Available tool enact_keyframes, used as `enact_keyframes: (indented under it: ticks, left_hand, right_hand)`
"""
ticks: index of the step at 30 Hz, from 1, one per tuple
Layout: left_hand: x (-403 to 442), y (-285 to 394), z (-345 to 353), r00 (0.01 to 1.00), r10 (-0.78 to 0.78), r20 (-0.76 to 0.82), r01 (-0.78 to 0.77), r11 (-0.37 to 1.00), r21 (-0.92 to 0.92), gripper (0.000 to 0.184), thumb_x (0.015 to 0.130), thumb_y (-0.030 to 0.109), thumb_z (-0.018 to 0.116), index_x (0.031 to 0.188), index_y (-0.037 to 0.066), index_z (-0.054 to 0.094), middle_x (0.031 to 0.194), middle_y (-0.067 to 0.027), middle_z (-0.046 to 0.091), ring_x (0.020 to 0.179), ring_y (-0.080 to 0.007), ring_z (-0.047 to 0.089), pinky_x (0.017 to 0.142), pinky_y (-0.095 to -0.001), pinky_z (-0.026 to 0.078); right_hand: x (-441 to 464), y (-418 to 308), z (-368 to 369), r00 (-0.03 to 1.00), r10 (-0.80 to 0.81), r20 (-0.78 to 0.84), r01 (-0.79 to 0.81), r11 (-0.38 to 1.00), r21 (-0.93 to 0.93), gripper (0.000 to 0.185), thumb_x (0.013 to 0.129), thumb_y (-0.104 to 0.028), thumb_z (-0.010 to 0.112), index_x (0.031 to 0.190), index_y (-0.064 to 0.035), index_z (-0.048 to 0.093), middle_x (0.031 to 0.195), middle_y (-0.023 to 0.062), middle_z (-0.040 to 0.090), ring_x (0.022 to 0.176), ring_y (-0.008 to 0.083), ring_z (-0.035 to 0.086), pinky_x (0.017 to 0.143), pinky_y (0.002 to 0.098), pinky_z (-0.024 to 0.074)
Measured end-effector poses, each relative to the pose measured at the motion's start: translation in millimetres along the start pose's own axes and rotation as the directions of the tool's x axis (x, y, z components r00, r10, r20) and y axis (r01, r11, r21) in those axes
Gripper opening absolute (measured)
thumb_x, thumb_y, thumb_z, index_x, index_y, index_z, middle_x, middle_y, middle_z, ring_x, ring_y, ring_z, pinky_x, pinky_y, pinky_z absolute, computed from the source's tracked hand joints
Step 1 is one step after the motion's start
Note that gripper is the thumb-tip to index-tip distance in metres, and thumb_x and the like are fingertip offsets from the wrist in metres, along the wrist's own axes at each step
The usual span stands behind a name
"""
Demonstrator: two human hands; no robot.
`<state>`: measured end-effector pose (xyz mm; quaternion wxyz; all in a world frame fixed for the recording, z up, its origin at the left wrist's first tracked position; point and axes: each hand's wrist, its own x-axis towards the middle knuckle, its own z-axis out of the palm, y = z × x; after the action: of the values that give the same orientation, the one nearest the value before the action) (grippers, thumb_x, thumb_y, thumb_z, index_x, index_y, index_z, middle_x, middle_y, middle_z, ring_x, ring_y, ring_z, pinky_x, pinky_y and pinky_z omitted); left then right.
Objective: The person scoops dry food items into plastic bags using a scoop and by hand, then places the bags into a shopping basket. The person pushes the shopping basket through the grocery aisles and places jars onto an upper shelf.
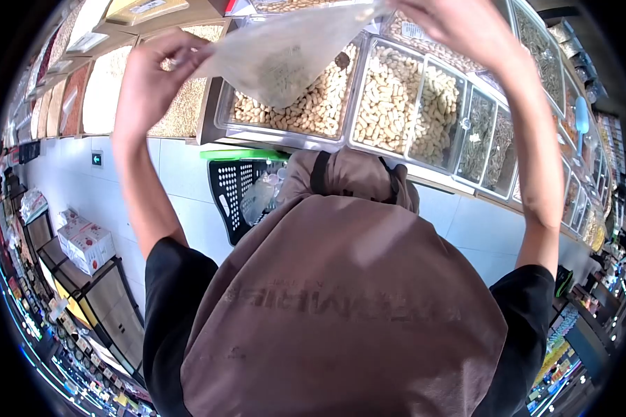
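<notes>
Stretched between my two hands is a translucent plastic bag [278, 59] with faint print on it. My left hand [161, 73] pinches its left corner between thumb and fingers. At the top edge, my right hand [459, 28] is closed on the bag's upper right end; its fingertips are partly cut off by the frame. The bag hangs over an open clear bin of peanuts [313, 111] and hides part of it. To the right, another bin of peanuts [386, 97] has a clear lid over its right part.
A black basket [222, 187] with a green handle [240, 155] stands on the floor below the bins, holding clear plastic. Grain bins [104, 90] line the left. More lidded bins [490, 139] and a blue scoop [581, 115] are at the right. White boxes [90, 243] sit lower left.
</notes>
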<state>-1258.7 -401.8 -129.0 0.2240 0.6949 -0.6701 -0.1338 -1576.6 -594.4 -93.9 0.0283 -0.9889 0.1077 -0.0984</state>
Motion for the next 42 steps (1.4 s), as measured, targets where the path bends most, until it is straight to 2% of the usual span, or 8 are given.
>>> enact_keyframes:
  ticks: [6,8,10,16,28,36,40,42]
  left_hand:
    - [18,-12,3,0.964,0.199,-0.176,-0.206,0.978,-0.024,0.013,0.088,0.013,0.073,0.096,0.004,0.075,0.083,0.0029,0.059,0.069,-0.0071,0.045,0.060,-0.0242,0.036]
    - [21,-20,20,0.994,-0.083,-0.073,0.079,0.995,-0.063,0.016,0.088,0.021,0.074,0.097,0.008,0.076,0.089,0.0011,0.063,0.071,-0.0054,0.048,0.057,-0.0229,0.036]
    - [24,-20,9,0.985,-0.056,-0.163,0.021,0.978,-0.207,0.018,0.088,0.024,0.073,0.099,0.009,0.076,0.095,-0.0004,0.067,0.077,-0.0058,0.056,0.059,-0.0207,0.040]
    - [35,-3,-45,0.957,0.068,-0.283,-0.138,0.962,-0.235,0.016,0.092,0.015,0.069,0.105,0.008,0.074,0.101,-0.0037,0.073,0.069,-0.0035,0.059,0.055,-0.0173,0.045]
    - [37,-12,-51,0.939,-0.028,-0.341,-0.084,0.947,-0.310,0.019,0.092,0.005,0.068,0.109,-0.003,0.069,0.095,-0.0077,0.072,0.088,-0.0135,0.068,0.082,-0.0273,0.057]
    - [25,24,-53,0.700,-0.002,-0.714,-0.327,0.888,-0.323,0.015,0.084,0.000,0.076,0.096,0.000,0.069,0.081,-0.0077,0.071,0.065,-0.0069,0.061,0.052,-0.0185,0.041]
    - [56,70,-80,0.663,0.257,-0.703,-0.362,0.932,0.000,0.021,0.087,0.004,0.072,0.106,-0.003,0.066,0.103,-0.0157,0.071,0.088,-0.0181,0.068,0.072,-0.0291,0.054]
    - [103,114,-91,0.810,0.267,-0.523,-0.460,0.841,-0.284,0.018,0.084,0.000,0.059,0.074,0.012,0.051,0.079,-0.0025,0.053,0.069,-0.0073,0.043,0.079,-0.0345,0.046]
  right_hand:
    - [1,-1,-6,0.994,0.108,-0.036,-0.109,0.993,-0.048,0.013,0.088,-0.017,0.059,0.086,-0.0050,0.062,0.079,0.0142,0.065,0.075,0.0357,0.065,0.066,0.0444,0.0517]
    - [-2,9,10,0.998,0.037,-0.045,-0.039,0.998,-0.047,0.018,0.091,-0.023,0.056,0.087,-0.0065,0.062,0.080,0.0143,0.065,0.076,0.0353,0.066,0.066,0.0451,0.0523]
    - [2,2,-6,0.982,0.174,0.068,-0.171,0.984,-0.049,0.016,0.091,-0.020,0.058,0.087,-0.0050,0.061,0.080,0.0153,0.064,0.077,0.0361,0.065,0.068,0.0447,0.0512]
    - [15,13,-47,0.967,0.009,-0.255,0.023,0.992,0.123,0.014,0.090,-0.015,0.064,0.090,-0.0009,0.063,0.079,0.0158,0.063,0.074,0.0368,0.062,0.067,0.0423,0.0486]
    - [7,18,-51,0.924,-0.144,-0.354,0.119,0.989,-0.092,0.011,0.086,-0.007,0.070,0.092,-0.0009,0.063,0.077,0.0132,0.062,0.067,0.0282,0.063,0.058,0.0347,0.0484]
    - [-24,23,-57,0.660,-0.098,-0.745,-0.075,0.978,-0.195,0.005,0.088,0.000,0.070,0.089,0.0006,0.065,0.071,0.0053,0.059,0.058,0.0097,0.054,0.050,0.0222,0.0389]
    - [-36,30,-95,0.667,-0.023,-0.745,-0.155,0.973,-0.168,0.006,0.091,-0.003,0.067,0.095,0.0003,0.067,0.079,0.0040,0.065,0.064,0.0090,0.059,0.052,0.0231,0.0440]
    - [-32,20,-128,0.722,0.187,-0.666,-0.359,0.924,-0.129,0.011,0.093,-0.009,0.065,0.098,0.0005,0.067,0.082,0.0053,0.066,0.066,0.0107,0.061,0.053,0.0256,0.0468]
